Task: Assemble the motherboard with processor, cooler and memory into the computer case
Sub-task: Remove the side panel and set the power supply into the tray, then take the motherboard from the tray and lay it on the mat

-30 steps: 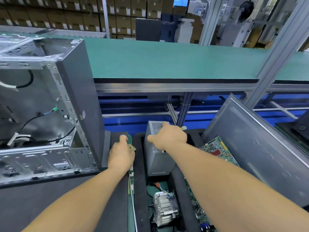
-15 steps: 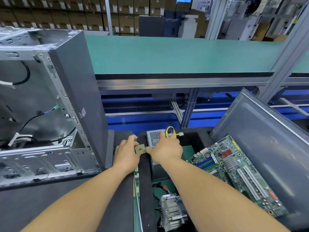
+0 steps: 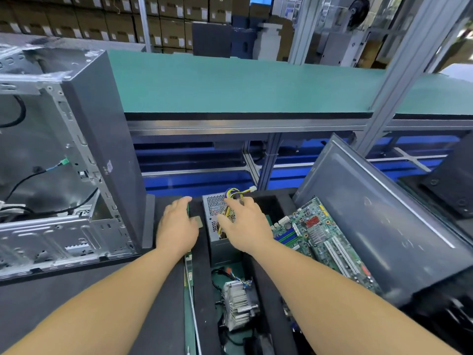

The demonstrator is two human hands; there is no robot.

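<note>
Warehouse floor behind, stacked cardboard boxes (image 3: 107, 24) on racks; a green conveyor belt (image 3: 243, 83) runs across mid-frame on an aluminium frame. Near side: dark foam tray (image 3: 204, 272) with slots for parts.

Computer case (image 3: 64, 160), side off, stands at left just beside the tray, loose cables inside. Case side panel (image 3: 378, 219) leans tilted at right, over the tray's right slot.

Motherboard (image 3: 322, 239) lies tilted in that right slot, partly under the panel. Cooler (image 3: 238, 306) sits in the middle slot, near end, fins up. Power supply (image 3: 220, 226) stands in the same slot at the far end, yellow-black wires (image 3: 235, 198) on top. Memory stick (image 3: 189, 272) stands on edge in the narrow left slot.

Left hand (image 3: 176, 226) rests over the narrow slot, thumb side pinching the processor (image 3: 197, 221), a small square chip; other fingers extended. Right hand (image 3: 245, 224) hovers over the power supply, fingers spread and relaxed, holding nothing.
</note>
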